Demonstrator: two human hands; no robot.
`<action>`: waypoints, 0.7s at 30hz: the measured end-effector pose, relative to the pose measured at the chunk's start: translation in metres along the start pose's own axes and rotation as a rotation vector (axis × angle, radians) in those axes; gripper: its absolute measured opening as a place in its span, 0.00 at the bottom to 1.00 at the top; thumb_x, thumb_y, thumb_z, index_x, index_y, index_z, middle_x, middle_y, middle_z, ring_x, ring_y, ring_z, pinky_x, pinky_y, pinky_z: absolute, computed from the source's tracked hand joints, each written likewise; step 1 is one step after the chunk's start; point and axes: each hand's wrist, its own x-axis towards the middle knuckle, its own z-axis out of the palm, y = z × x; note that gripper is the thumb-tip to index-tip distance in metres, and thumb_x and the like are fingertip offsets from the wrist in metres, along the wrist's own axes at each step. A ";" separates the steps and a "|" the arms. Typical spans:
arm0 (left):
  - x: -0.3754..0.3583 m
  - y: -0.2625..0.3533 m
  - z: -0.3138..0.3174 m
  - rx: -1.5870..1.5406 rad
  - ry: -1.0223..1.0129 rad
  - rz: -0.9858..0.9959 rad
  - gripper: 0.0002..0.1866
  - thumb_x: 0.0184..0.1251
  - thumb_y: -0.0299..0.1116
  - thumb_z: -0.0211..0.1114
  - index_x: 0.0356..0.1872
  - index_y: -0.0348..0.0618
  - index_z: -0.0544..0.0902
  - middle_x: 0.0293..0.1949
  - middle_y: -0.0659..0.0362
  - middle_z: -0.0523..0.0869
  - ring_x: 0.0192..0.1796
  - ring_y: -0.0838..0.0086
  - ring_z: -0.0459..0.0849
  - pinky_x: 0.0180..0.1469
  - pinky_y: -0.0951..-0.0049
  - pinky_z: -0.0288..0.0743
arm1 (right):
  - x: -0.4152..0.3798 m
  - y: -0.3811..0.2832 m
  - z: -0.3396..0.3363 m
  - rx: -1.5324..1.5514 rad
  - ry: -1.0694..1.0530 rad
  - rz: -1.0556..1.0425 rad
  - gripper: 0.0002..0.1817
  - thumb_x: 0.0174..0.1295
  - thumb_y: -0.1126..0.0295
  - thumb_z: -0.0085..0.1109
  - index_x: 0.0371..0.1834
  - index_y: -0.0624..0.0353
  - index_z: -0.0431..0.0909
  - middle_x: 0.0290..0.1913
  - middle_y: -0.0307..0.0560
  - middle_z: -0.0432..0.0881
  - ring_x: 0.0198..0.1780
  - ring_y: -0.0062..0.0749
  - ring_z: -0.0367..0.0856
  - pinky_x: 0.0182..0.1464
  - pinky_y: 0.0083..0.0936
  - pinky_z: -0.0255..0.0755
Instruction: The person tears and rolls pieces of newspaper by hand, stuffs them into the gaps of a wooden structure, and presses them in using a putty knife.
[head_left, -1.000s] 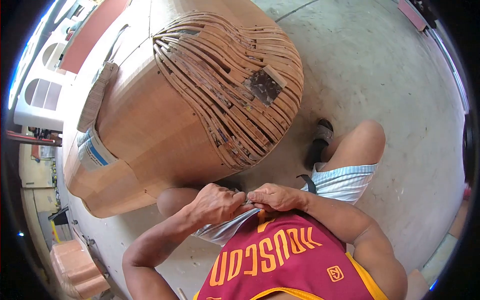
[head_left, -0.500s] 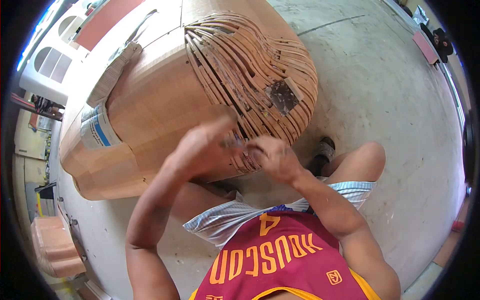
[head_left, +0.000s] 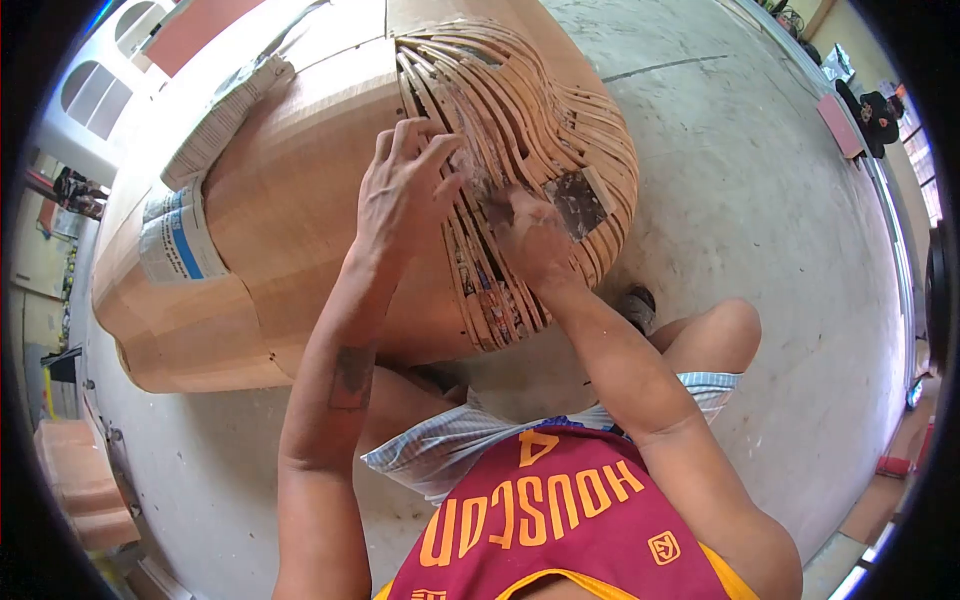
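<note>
A large rounded wooden form [head_left: 300, 190] fills the upper middle, skinned with smooth thin plywood sheets. Its near right end has curved narrow wooden strips [head_left: 590, 125] with dark gaps and printed paper showing between them. My left hand [head_left: 408, 185] is over the left edge of the strips, fingers bent and apart, with nothing clearly held. Just to its right, my right hand [head_left: 537, 240] is closed low over the strips; its fingertips are blurred, and whatever they pinch is hidden. A dark square patch [head_left: 577, 203] lies right of that hand.
Folded newspaper [head_left: 225, 120] and a blue-and-white printed sheet [head_left: 182, 238] rest on the plywood. A smaller wooden form [head_left: 85, 480] stands at lower left on the concrete floor [head_left: 740, 200]. A white arched piece [head_left: 95, 100] and a pink panel [head_left: 200, 35] are behind.
Both hands have moved up and away from my body, from the near end of the strips to their middle. Printed paper between the near strips is now uncovered. The view has shifted slightly.
</note>
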 end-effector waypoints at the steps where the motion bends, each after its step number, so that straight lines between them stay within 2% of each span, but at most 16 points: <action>1: -0.004 -0.002 0.007 0.014 0.026 0.034 0.24 0.67 0.38 0.80 0.63 0.59 0.88 0.67 0.58 0.79 0.71 0.58 0.77 0.72 0.57 0.78 | 0.003 -0.003 -0.002 0.012 -0.013 0.012 0.13 0.69 0.67 0.67 0.54 0.58 0.88 0.48 0.63 0.91 0.55 0.63 0.89 0.59 0.46 0.81; 5: -0.014 -0.005 0.027 -0.010 0.123 0.050 0.27 0.63 0.38 0.83 0.64 0.62 0.86 0.71 0.59 0.73 0.73 0.54 0.71 0.75 0.53 0.73 | 0.016 0.014 0.008 -0.095 -0.060 -0.029 0.11 0.68 0.68 0.67 0.50 0.59 0.88 0.47 0.64 0.91 0.54 0.62 0.89 0.58 0.49 0.81; 9: -0.016 -0.009 0.044 0.017 0.199 0.062 0.29 0.60 0.38 0.85 0.63 0.64 0.85 0.72 0.59 0.70 0.74 0.54 0.68 0.75 0.50 0.69 | 0.021 0.003 -0.007 -0.195 -0.204 -0.011 0.11 0.68 0.67 0.68 0.48 0.60 0.88 0.47 0.65 0.90 0.55 0.61 0.89 0.60 0.49 0.81; 14: -0.015 -0.013 0.047 0.000 0.208 0.054 0.26 0.59 0.40 0.85 0.59 0.64 0.85 0.70 0.60 0.69 0.73 0.55 0.67 0.75 0.50 0.68 | 0.026 0.010 -0.006 -0.337 -0.309 -0.039 0.12 0.65 0.66 0.72 0.48 0.60 0.87 0.49 0.62 0.91 0.56 0.60 0.89 0.60 0.46 0.81; 18: -0.017 -0.017 0.052 -0.007 0.228 0.068 0.24 0.57 0.40 0.85 0.55 0.63 0.88 0.70 0.60 0.68 0.74 0.54 0.66 0.75 0.50 0.68 | 0.025 0.014 -0.004 -0.288 -0.260 -0.099 0.11 0.64 0.67 0.72 0.44 0.62 0.88 0.45 0.63 0.91 0.52 0.59 0.90 0.57 0.46 0.81; 21: -0.018 -0.019 0.053 -0.012 0.242 0.073 0.22 0.56 0.40 0.86 0.52 0.61 0.89 0.71 0.60 0.68 0.74 0.54 0.65 0.76 0.50 0.68 | 0.031 0.004 -0.013 -0.274 -0.397 -0.113 0.10 0.63 0.67 0.72 0.41 0.62 0.88 0.43 0.63 0.91 0.51 0.60 0.90 0.55 0.47 0.81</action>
